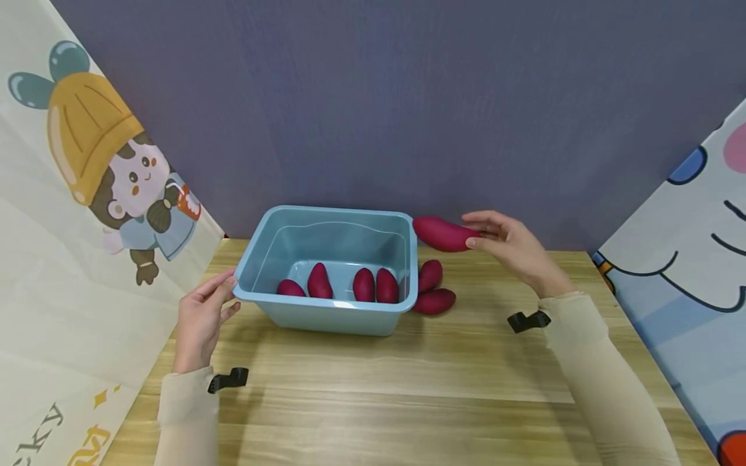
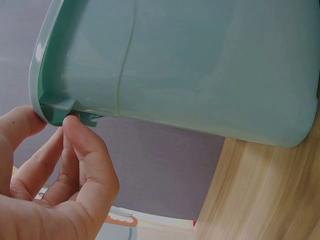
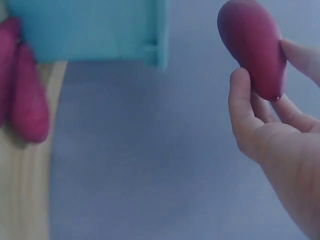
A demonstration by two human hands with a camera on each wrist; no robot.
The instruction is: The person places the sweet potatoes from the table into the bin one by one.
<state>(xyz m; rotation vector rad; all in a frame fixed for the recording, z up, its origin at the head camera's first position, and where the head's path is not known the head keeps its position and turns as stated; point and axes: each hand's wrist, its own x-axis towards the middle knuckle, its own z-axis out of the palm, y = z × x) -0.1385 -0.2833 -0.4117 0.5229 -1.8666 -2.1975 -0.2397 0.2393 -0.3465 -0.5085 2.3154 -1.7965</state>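
A light blue plastic bin [image 1: 332, 320] stands on the wooden table, with several red-purple sweet potatoes [image 1: 364, 285] on its floor. My left hand [image 1: 201, 320] pinches the rim at the bin's left corner between thumb and fingers; the left wrist view shows the fingertips [image 2: 82, 131] under the lip. At the bin's right, my right hand [image 1: 515, 252] holds another sweet potato [image 1: 444, 234] by one end, its far tip level with the right rim in the head view. Two sweet potatoes [image 1: 436, 301] lie on the table against the bin's right side.
The wooden table [image 1: 361, 401] stretches in front of the bin. Behind stands a dark blue-grey panel [image 1: 396, 103]. A white cloth with a cartoon figure [image 1: 134, 168] hangs at the left, and a printed cloth [image 1: 688, 285] at the right.
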